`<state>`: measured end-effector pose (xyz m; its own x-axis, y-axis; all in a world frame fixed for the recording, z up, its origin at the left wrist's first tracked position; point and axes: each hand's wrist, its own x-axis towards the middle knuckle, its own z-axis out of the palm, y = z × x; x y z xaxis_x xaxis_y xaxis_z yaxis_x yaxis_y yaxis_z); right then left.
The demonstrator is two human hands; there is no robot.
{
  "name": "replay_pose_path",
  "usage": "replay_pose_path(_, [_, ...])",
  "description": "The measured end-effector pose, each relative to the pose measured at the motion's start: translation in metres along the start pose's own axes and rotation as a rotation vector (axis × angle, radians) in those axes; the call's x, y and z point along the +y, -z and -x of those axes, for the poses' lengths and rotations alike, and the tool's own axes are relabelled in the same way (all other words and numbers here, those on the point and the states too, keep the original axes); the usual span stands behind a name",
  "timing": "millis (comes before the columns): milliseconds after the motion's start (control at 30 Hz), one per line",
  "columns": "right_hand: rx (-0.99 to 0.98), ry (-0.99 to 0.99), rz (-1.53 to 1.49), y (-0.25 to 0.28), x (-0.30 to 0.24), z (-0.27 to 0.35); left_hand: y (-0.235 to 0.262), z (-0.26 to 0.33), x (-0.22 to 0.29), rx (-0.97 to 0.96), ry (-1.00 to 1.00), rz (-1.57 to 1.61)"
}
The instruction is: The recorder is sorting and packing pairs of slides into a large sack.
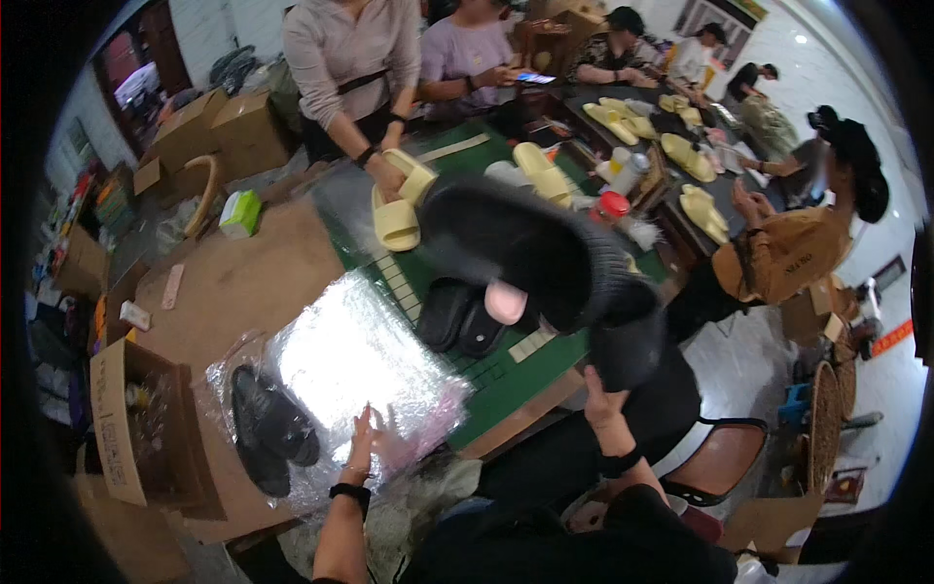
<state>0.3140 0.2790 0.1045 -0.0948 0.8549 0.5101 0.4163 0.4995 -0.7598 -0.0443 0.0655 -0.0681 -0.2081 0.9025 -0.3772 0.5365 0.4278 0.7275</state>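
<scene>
We rest our left hand [364, 440], fingers spread, on the clear plastic bag [350, 370] lying on the brown table [243, 282] beside the green mat [506, 380]. Our right hand [601, 399] grips the blurred black slipper [545, 263] raised above that mat, fingers hidden behind it. Black slippers [270, 428] lie inside the bag.

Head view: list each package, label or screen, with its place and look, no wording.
Clear plastic bag: on the table under the left hand, shiny, crinkled.
Bagged black slippers: left of that hand.
Open cardboard box: far left, brown.
Small carton: table's far left, green and white.
Phone screen: top centre, lit.
</scene>
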Motion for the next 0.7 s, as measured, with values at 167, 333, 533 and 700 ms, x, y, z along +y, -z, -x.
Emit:
replay_pose_path(167, [-0.521, -0.162, -0.363, -0.020, -0.035, -0.026, 0.075, 0.019, 0.109, 0.102, -0.197, 1.818])
replay_pose_path(333, [-0.751, -0.158, -0.331, -0.066, -0.044, -0.036, 0.061, 0.047, 0.097, 0.314, 0.024, 1.479])
replay_pose_path(533, [-0.244, -0.537, -0.640, -0.125, -0.046, -0.002, 0.007, 0.046, 0.124, 0.007, -0.047, 1.060])
replay_pose_path(700, [-0.454, -0.684, -0.707, -0.161, -0.067, 0.041, -0.014, 0.055, 0.143, 0.423, -0.008, 0.791])
